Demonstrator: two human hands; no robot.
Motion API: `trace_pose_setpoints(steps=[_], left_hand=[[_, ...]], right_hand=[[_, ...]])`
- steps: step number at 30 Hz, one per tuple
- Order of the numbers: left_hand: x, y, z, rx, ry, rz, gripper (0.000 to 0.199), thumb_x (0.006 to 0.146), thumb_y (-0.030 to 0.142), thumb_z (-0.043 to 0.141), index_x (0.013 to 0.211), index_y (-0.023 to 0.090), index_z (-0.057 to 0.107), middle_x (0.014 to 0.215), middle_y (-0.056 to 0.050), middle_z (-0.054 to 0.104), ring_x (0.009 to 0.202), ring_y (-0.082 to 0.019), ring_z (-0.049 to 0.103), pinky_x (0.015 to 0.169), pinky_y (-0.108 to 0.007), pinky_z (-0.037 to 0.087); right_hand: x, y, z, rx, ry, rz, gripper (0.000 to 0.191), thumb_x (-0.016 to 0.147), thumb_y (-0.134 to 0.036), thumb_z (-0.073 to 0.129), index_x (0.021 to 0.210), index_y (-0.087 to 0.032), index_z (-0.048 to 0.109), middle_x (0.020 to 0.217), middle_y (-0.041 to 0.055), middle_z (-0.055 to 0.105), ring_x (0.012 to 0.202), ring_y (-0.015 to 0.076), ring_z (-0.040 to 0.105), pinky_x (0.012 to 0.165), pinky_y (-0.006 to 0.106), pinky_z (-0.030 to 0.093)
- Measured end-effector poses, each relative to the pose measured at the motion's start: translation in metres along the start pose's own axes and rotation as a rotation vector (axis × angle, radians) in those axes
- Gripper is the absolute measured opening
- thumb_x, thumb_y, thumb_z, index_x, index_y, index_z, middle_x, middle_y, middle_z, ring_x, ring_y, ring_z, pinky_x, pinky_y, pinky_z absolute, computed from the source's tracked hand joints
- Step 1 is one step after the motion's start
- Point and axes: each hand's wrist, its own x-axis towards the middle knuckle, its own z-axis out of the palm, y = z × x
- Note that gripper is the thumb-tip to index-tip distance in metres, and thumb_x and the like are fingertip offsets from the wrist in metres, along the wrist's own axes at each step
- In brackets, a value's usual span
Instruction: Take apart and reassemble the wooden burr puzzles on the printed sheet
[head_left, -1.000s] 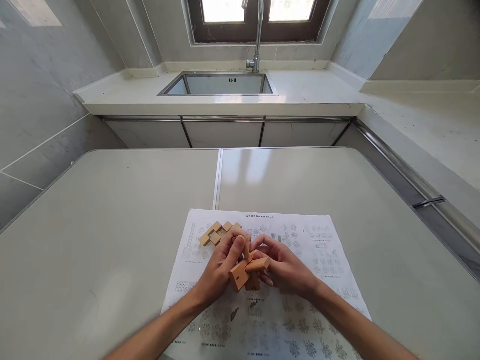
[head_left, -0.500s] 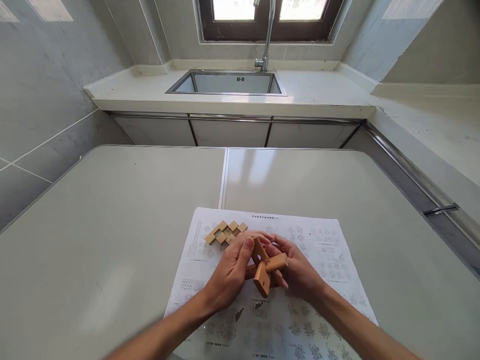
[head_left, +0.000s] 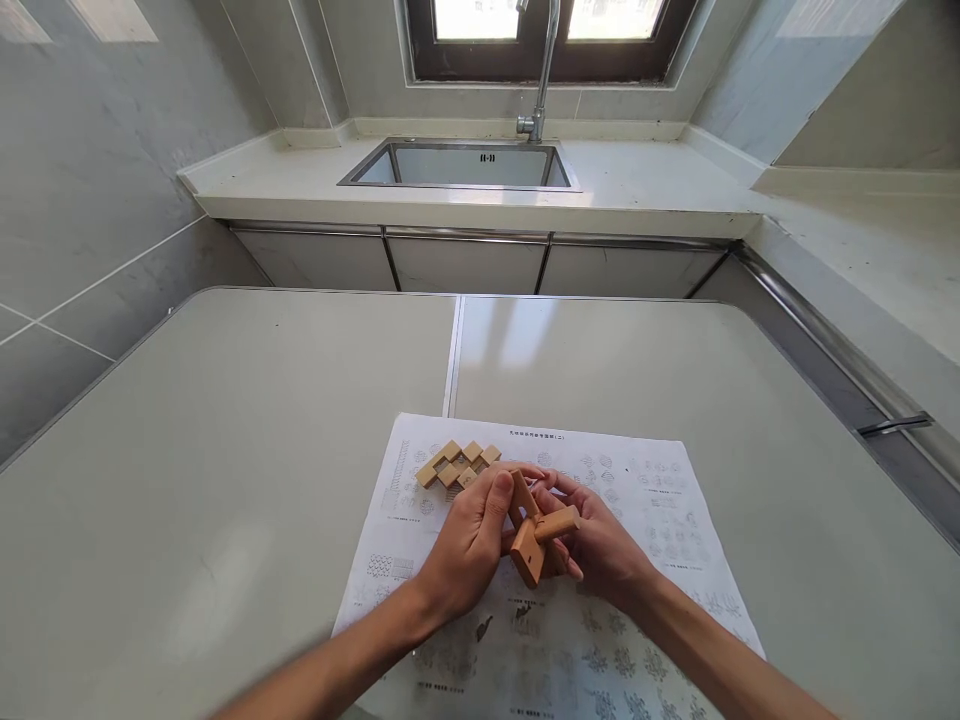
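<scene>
pale tabletop (head_left: 225,450) stood before a sink (head_left: 480,165) and window (head_left: 480,20). left hand (head_left: 469,550) and right hand (head_left: 604,550) were both closed on brown interlocked wooden pieces (head_left: 527,555), held over a printed sheet (head_left: 675,540). lighter wooden blocks (head_left: 448,475) lay on the sheet, just beyond the left hand.

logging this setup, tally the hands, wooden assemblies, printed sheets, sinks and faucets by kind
Hands: 2 (left hand, right hand)
Wooden assemblies: 2 (held assembly, paler assembly)
Printed sheet: 1
Sink: 1
Faucet: 1
Total: 7
</scene>
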Motion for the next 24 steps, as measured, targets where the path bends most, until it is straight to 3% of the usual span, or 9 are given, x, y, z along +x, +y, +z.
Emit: trace_pose_setpoints(steps=[3,6,9,11,15,18,21,24], left_hand=[[0.000,0.002,-0.001,0.057,0.012,0.001,0.053,0.112,0.054,0.032,0.128,0.020,0.071,0.136,-0.011,0.072,0.121,-0.028,0.069,0.109,-0.045,0.052],[-0.002,0.002,-0.001,0.133,0.021,0.033,0.054,0.113,0.053,0.030,0.134,0.020,0.067,0.137,-0.012,0.071,0.127,-0.029,0.066,0.113,-0.046,0.048],[-0.007,-0.002,-0.002,0.147,-0.003,0.071,0.055,0.113,0.054,0.027,0.150,0.022,0.053,0.145,-0.013,0.066,0.137,-0.030,0.059,0.119,-0.050,0.043],[-0.010,-0.007,-0.003,0.130,-0.069,0.105,0.060,0.111,0.058,0.026,0.159,0.025,0.039,0.153,-0.013,0.059,0.143,-0.032,0.053,0.121,-0.054,0.040],[-0.013,-0.014,-0.004,0.139,-0.169,0.197,0.086,0.099,0.074,0.048,0.165,0.026,0.022,0.166,-0.017,0.041,0.153,-0.040,0.039,0.125,-0.062,0.033],[-0.011,-0.013,-0.003,0.186,-0.126,0.213,0.082,0.094,0.064,0.067,0.158,0.027,0.031,0.159,-0.018,0.049,0.146,-0.039,0.049,0.120,-0.058,0.041],[-0.009,-0.012,-0.003,0.215,-0.054,0.204,0.064,0.097,0.054,0.069,0.150,0.029,0.041,0.145,-0.015,0.062,0.134,-0.034,0.059,0.113,-0.051,0.048],[-0.007,-0.014,-0.004,0.213,-0.004,0.198,0.061,0.098,0.060,0.065,0.145,0.026,0.047,0.140,-0.015,0.066,0.128,-0.034,0.063,0.109,-0.050,0.050]], right_hand=[[0.000,0.000,0.001,0.012,0.001,0.013,0.039,0.091,-0.055,0.080,0.089,-0.022,0.060,0.048,-0.0072,0.060,0.030,0.0037,0.037,0.036,0.015,0.027],[0.001,-0.002,0.001,0.031,0.013,0.045,0.039,0.089,-0.056,0.082,0.098,-0.022,0.066,0.059,-0.0044,0.067,0.035,0.0040,0.040,0.037,0.016,0.030],[0.002,-0.007,0.000,0.022,0.088,0.043,0.045,0.081,-0.052,0.090,0.109,-0.023,0.071,0.087,0.0007,0.075,0.050,0.0069,0.053,0.046,0.019,0.041],[0.001,-0.012,-0.001,-0.007,0.112,0.030,0.045,0.078,-0.051,0.092,0.108,-0.024,0.073,0.094,0.0013,0.075,0.057,0.0087,0.056,0.049,0.020,0.044],[-0.001,-0.020,0.002,-0.025,0.100,-0.010,0.040,0.084,-0.058,0.085,0.102,-0.024,0.074,0.101,0.0030,0.073,0.069,0.0129,0.062,0.054,0.021,0.049],[-0.002,-0.023,0.005,0.005,0.089,0.008,0.041,0.083,-0.058,0.086,0.102,-0.024,0.073,0.095,0.0024,0.070,0.072,0.0137,0.063,0.057,0.021,0.053],[-0.003,-0.025,0.006,0.050,0.063,0.030,0.042,0.082,-0.058,0.087,0.094,-0.022,0.069,0.084,0.0003,0.066,0.066,0.0125,0.061,0.053,0.020,0.051],[-0.005,-0.027,0.008,0.075,0.029,0.005,0.041,0.080,-0.052,0.090,0.088,-0.021,0.063,0.089,0.0004,0.068,0.063,0.0111,0.062,0.049,0.019,0.049]])
